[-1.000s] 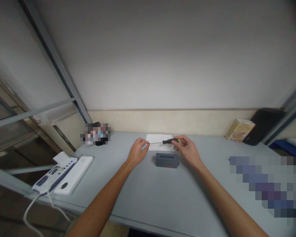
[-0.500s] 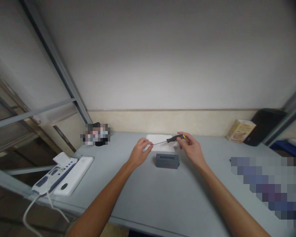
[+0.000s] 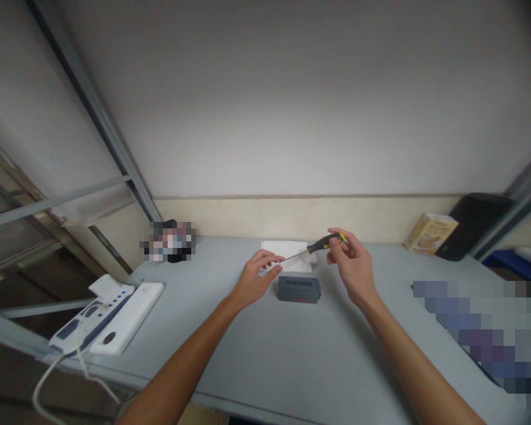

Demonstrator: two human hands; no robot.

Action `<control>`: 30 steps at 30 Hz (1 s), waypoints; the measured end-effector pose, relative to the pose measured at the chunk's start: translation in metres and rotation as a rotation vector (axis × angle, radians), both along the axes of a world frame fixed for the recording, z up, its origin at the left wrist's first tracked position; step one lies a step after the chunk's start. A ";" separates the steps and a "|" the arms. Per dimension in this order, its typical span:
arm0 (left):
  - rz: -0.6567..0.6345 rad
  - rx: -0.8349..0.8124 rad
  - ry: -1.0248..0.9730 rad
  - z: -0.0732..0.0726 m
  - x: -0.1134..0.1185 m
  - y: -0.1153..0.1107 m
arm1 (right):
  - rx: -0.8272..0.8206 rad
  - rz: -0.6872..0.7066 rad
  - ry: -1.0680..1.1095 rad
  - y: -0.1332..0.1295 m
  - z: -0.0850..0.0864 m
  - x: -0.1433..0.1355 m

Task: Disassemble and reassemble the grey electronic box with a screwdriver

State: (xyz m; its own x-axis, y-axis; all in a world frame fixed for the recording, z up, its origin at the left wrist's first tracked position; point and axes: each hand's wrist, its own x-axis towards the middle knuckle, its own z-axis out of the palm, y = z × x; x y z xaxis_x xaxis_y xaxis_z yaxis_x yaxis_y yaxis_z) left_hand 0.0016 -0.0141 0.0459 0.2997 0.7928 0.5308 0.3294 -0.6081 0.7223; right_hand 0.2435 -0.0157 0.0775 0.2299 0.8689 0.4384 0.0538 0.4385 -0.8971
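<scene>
A screwdriver point(image 3: 325, 242) with a black and yellow handle is held in the fingers of my right hand point(image 3: 353, 263), its thin shaft slanting down to the left. The thumb and fingers of my left hand point(image 3: 257, 275) come together in a pinch at the shaft's tip. Whatever is between those fingertips is too small to make out. Just below the tip, a dark grey metal box point(image 3: 299, 290) with a row of vent slots stands on the grey table point(image 3: 265, 348). Behind the box lies a white sheet point(image 3: 283, 247), partly covered by the hands and the tool.
At the left are a white power strip point(image 3: 88, 319) with a cable and a white flat device point(image 3: 128, 319). A yellow carton point(image 3: 430, 234) and a black speaker-like object point(image 3: 478, 224) stand at the back right. A wall closes off the rear. Blurred items lie at both sides.
Both hands have shifted right with the screwdriver, and the right hand has risen slightly. The grey box stays in its place on the table.
</scene>
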 end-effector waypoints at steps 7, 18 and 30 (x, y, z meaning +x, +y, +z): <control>-0.069 -0.053 0.008 0.002 -0.001 -0.005 | 0.060 -0.090 0.006 -0.003 0.009 0.004; -0.109 -0.095 0.071 0.000 0.000 -0.006 | 0.054 -0.037 -0.102 -0.009 0.011 0.000; -0.135 -0.146 0.034 -0.005 -0.001 -0.004 | 0.037 -0.023 -0.183 -0.009 0.004 -0.006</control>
